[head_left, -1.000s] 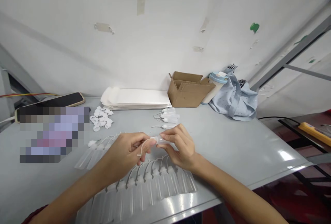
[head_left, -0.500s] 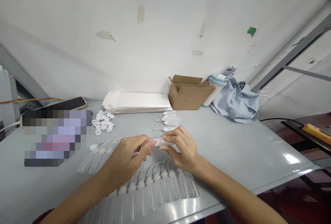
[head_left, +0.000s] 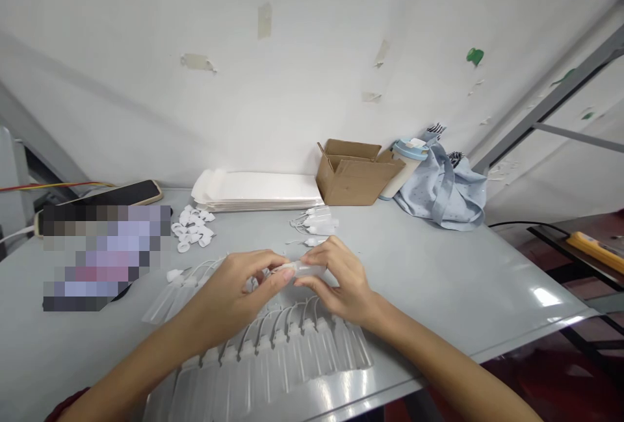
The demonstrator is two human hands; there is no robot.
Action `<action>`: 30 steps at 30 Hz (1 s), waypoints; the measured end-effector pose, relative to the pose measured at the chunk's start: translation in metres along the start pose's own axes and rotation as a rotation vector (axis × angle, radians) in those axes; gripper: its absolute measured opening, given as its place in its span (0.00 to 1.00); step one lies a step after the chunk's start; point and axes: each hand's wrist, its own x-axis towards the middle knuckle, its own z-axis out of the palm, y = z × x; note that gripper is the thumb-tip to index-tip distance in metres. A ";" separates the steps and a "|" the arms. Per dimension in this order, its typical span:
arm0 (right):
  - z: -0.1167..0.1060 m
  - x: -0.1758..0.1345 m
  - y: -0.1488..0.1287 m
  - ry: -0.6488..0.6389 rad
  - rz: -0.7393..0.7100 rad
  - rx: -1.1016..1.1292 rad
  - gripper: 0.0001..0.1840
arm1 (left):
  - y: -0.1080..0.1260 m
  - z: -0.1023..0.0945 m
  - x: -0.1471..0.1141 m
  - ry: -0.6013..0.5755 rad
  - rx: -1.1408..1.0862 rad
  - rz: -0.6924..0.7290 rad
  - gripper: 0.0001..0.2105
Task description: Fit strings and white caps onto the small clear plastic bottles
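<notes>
Between my two hands lies a small clear plastic bottle [head_left: 311, 270], held sideways above the table. My right hand [head_left: 338, 276] grips its body with thumb and fingers. My left hand [head_left: 256, 282] pinches the white cap end, and the cap's thin tube is mostly hidden behind the fingers. Below my hands runs a row of similar clear bottles [head_left: 292, 363] with white caps and bent thin tubes. A few more bottles [head_left: 168, 298] lie left of my left forearm. Beyond my hands rest several small capped bottles [head_left: 322, 222].
White loose caps [head_left: 192, 227] are heaped at the left, near a phone [head_left: 117, 197] and a blurred-out patch. Flat white cartons [head_left: 263, 191] lie along the wall beside an open cardboard box [head_left: 355, 178], a cup with a blue lid [head_left: 407, 165] and a blue cloth bag [head_left: 443, 194].
The left fingers have shifted around the cap end, and the tube that stood out over the left hand is now mostly hidden. The right hand still holds the bottle.
</notes>
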 end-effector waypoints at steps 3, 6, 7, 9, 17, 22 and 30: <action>0.001 -0.002 0.001 -0.011 -0.078 -0.069 0.07 | 0.001 -0.001 0.000 -0.073 0.002 -0.089 0.22; 0.000 -0.002 0.000 -0.054 -0.089 -0.094 0.06 | -0.003 0.004 0.000 -0.013 0.031 0.040 0.18; -0.001 -0.001 0.000 -0.072 -0.087 -0.093 0.07 | -0.004 0.007 0.000 0.039 0.055 0.131 0.16; -0.003 0.000 -0.002 -0.102 -0.067 -0.073 0.10 | -0.008 0.013 0.000 0.155 0.125 0.330 0.11; -0.007 0.006 -0.009 -0.211 0.350 0.258 0.18 | -0.014 0.016 0.002 0.253 0.249 0.559 0.07; -0.003 0.000 -0.004 -0.145 0.164 0.095 0.13 | -0.015 0.015 0.004 0.224 0.289 0.451 0.12; -0.007 0.002 -0.009 -0.298 0.438 0.437 0.16 | -0.018 0.025 0.005 0.301 0.452 0.657 0.15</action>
